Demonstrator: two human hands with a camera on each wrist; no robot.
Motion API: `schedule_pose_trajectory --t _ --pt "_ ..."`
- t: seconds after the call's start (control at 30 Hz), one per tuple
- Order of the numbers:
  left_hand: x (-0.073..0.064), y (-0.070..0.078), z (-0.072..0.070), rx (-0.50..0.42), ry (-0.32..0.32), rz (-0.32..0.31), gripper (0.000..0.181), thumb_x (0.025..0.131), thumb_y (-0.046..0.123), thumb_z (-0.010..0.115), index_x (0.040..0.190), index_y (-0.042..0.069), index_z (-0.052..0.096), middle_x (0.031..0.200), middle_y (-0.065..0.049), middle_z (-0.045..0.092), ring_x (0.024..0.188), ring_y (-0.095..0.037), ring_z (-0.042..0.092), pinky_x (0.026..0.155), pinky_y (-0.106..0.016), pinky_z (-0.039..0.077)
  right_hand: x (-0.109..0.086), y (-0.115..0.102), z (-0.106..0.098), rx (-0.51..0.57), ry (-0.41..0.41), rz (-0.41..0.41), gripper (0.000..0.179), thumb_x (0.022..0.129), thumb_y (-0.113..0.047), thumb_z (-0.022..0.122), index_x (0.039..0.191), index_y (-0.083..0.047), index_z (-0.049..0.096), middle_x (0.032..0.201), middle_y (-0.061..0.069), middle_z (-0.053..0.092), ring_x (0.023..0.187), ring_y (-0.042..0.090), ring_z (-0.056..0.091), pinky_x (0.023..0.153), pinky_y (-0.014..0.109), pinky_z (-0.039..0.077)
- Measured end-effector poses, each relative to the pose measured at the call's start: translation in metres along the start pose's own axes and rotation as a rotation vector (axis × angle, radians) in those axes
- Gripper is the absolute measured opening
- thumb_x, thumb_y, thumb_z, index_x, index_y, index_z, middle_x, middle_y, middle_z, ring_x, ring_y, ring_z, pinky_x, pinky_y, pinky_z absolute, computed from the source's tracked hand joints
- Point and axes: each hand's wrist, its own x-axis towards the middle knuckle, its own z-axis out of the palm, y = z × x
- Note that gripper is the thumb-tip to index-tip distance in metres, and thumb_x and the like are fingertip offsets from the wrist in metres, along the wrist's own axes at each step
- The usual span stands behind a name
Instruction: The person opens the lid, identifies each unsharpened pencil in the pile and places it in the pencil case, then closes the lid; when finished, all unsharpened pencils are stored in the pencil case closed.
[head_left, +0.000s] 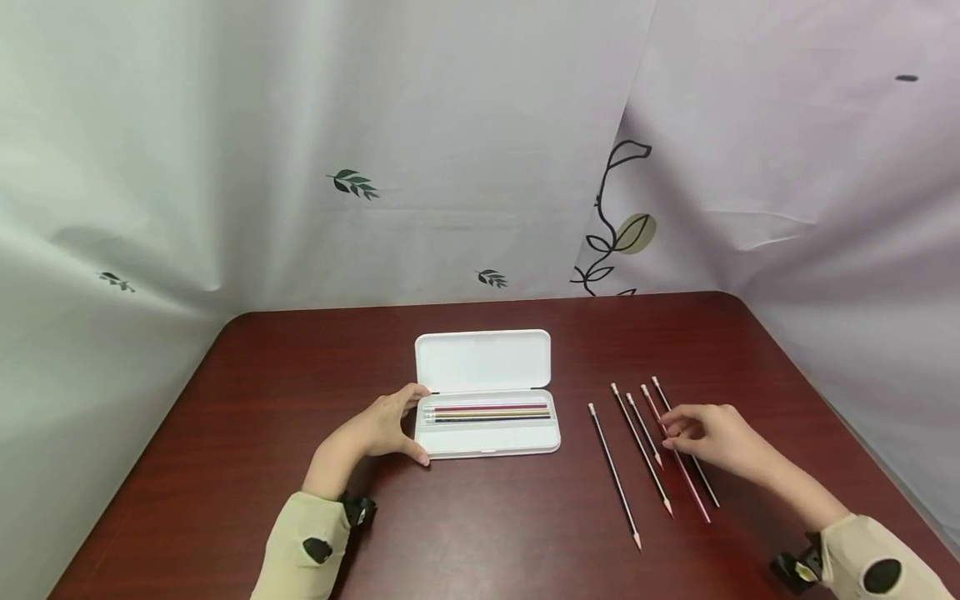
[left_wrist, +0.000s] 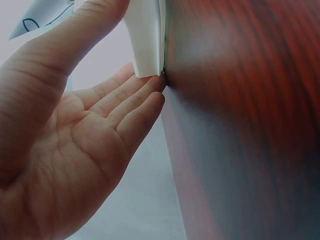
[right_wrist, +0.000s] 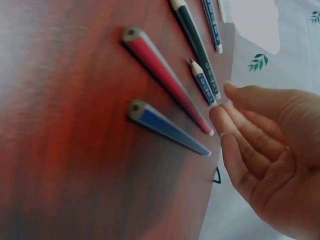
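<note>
Though loose, five pencils point(head_left: 614, 476); one case point(head_left: 487, 438)

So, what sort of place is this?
Probably a makeshift, screened-off tabletop workspace: a leaf-printed sheet hangs behind a dark reddish table, on which an open white pencil case lies.

In the head view, the right grip point(head_left: 708, 433) covers part of a red pencil point(head_left: 690, 483); whether the two touch cannot be told. The left grip point(head_left: 382, 423) hides part of the left side of a white case point(head_left: 487, 440). The left sleeve point(head_left: 300, 542), the right sleeve point(head_left: 888, 554) and the near side of the desk point(head_left: 525, 533) run out of frame. Both wrist views crop the grips; markings on a short pencil point(right_wrist: 202, 87) are too small to read.
</note>
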Motion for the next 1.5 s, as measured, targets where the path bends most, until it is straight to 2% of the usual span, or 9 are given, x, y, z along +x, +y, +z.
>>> schedule_pose_trajectory --t 0.17,0.5,0.73,1.0,1.13,1.27,1.5 --pt "-0.001 -0.002 0.0 -0.006 0.003 -0.003 0.091 0.051 0.024 0.092 0.125 0.001 0.043 0.131 -0.018 0.051 0.123 -0.035 0.049 0.101 -0.048 0.039 -0.012 0.0 0.002 -0.012 -0.035 0.098 0.027 0.072 -0.018 0.079 0.093 -0.007 0.067 0.071 -0.011 0.06 0.061 -0.003 0.055 0.055 0.021 0.046" --pt "-0.002 -0.002 -0.001 -0.016 0.004 -0.015 0.092 0.051 0.023 0.092 0.125 0.001 0.043 0.132 -0.018 0.051 0.123 -0.035 0.048 0.101 -0.047 0.038 -0.016 -0.006 0.01 -0.005 -0.065 0.183 0.037 0.068 -0.023 0.082 0.093 -0.004 0.063 0.064 -0.01 0.057 0.055 0.0 0.05 0.054 0.022 0.042" --pt "-0.002 -0.001 -0.001 -0.013 0.007 -0.012 0.092 0.051 0.022 0.092 0.125 0.0 0.043 0.132 -0.019 0.051 0.123 -0.036 0.048 0.101 -0.047 0.039 -0.008 -0.012 0.008 0.038 -0.118 0.321 0.025 0.067 -0.014 0.078 0.084 -0.002 0.064 0.063 -0.004 0.06 0.057 0.01 0.054 0.055 0.027 0.043" --pt "-0.001 0.001 -0.001 -0.013 0.002 -0.001 0.09 0.051 0.023 0.092 0.124 0.001 0.043 0.131 -0.019 0.052 0.122 -0.035 0.049 0.101 -0.047 0.039 0.0 -0.008 0.008 0.096 -0.163 0.431 0.012 0.073 -0.014 0.07 0.073 -0.005 0.062 0.055 -0.001 0.06 0.052 0.013 0.059 0.051 0.026 0.044" --pt "-0.001 0.002 -0.001 -0.019 0.002 0.008 0.088 0.052 0.021 0.092 0.123 0.002 0.044 0.13 -0.017 0.053 0.122 -0.034 0.049 0.101 -0.047 0.039 0.003 -0.01 0.003 0.112 -0.16 0.41 0.014 0.077 -0.016 0.069 0.075 -0.004 0.062 0.057 0.0 0.061 0.054 0.014 0.06 0.052 0.028 0.045" --pt "-0.001 0.002 -0.001 -0.02 0.005 0.016 0.087 0.051 0.021 0.092 0.122 0.002 0.044 0.129 -0.017 0.053 0.122 -0.034 0.05 0.101 -0.047 0.039 0.014 -0.017 -0.005 0.108 -0.127 0.356 0.014 0.079 -0.019 0.067 0.078 -0.006 0.063 0.06 -0.002 0.061 0.057 0.015 0.062 0.053 0.027 0.043" --pt "-0.002 0.001 -0.001 -0.018 0.004 0.013 0.088 0.051 0.022 0.092 0.123 0.002 0.044 0.129 -0.017 0.053 0.122 -0.034 0.049 0.101 -0.047 0.039 0.046 -0.032 -0.007 0.149 -0.007 0.228 0.013 0.077 -0.013 0.064 0.087 -0.005 0.062 0.067 -0.002 0.064 0.061 0.017 0.064 0.054 0.024 0.041"
